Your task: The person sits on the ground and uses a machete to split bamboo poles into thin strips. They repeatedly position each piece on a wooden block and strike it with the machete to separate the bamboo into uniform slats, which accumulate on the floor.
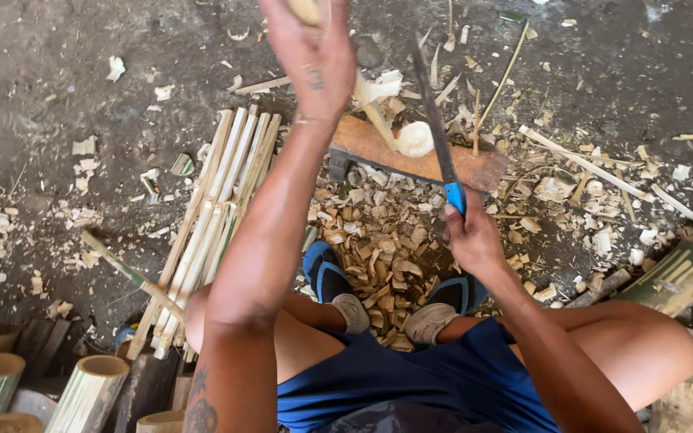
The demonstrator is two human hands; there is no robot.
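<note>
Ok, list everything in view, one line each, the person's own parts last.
wooden block: one, brown, ground ahead
bamboo stick: one, pale, upright on the block, held by the left hand
blade: one, dark, blue handle, in the right hand
split strips: one bundle, pale, left of the block
chips: one heap, tan, between the feet
bamboo tubes: several, green-tan, lower left
sandals: two, blue
left hand: raised, grip on stick
right hand: grip on handle

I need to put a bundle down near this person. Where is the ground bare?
Bare dirt lies top left, beyond the split bamboo strips. Crowded: chips between the feet below the wooden block, and scraps right of the knife.
</note>
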